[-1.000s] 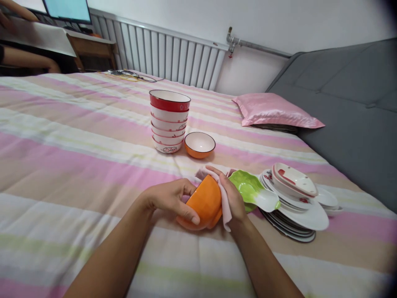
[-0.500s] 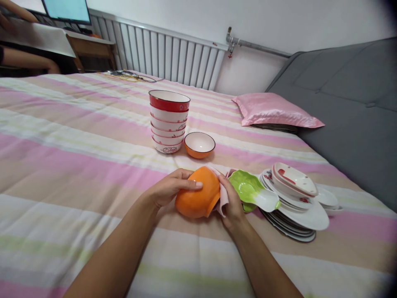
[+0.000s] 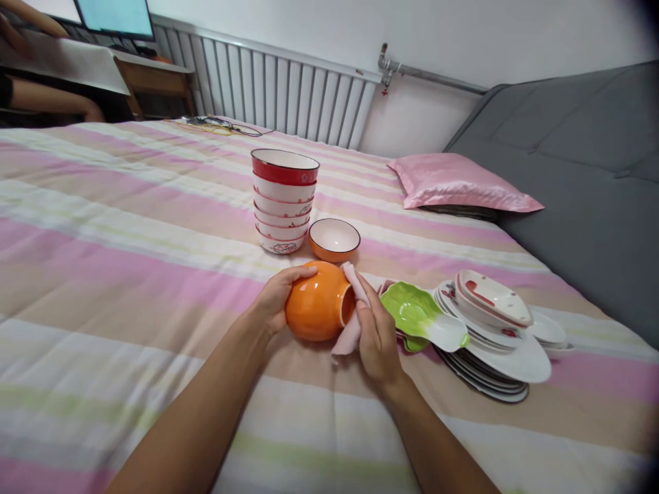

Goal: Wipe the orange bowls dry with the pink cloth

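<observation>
An orange bowl (image 3: 315,302) is tipped on its side above the bed, its foot ring facing right. My left hand (image 3: 278,295) grips it from the left, thumb along the outside and the other fingers hidden behind it. With my right hand (image 3: 378,333) I hold a pale pink cloth (image 3: 351,333), pressed against the bowl's foot. Just beyond stands a second orange bowl (image 3: 334,238), upright with a white inside and dark rim. To its left rises a stack of white and red bowls (image 3: 285,199).
Right of my hands lie a green leaf-shaped dish (image 3: 409,309) and a pile of plates (image 3: 509,360) topped by squarish dishes (image 3: 494,298). Farther back are a pink pillow (image 3: 463,182), a grey headboard (image 3: 576,144) and cables (image 3: 221,125). A person's arm (image 3: 38,17) shows at the upper left.
The orange bowl has turned so its foot ring now shows on the right. My right hand has moved the cloth onto that foot. My left thumb has shifted up toward the bowl's top edge.
</observation>
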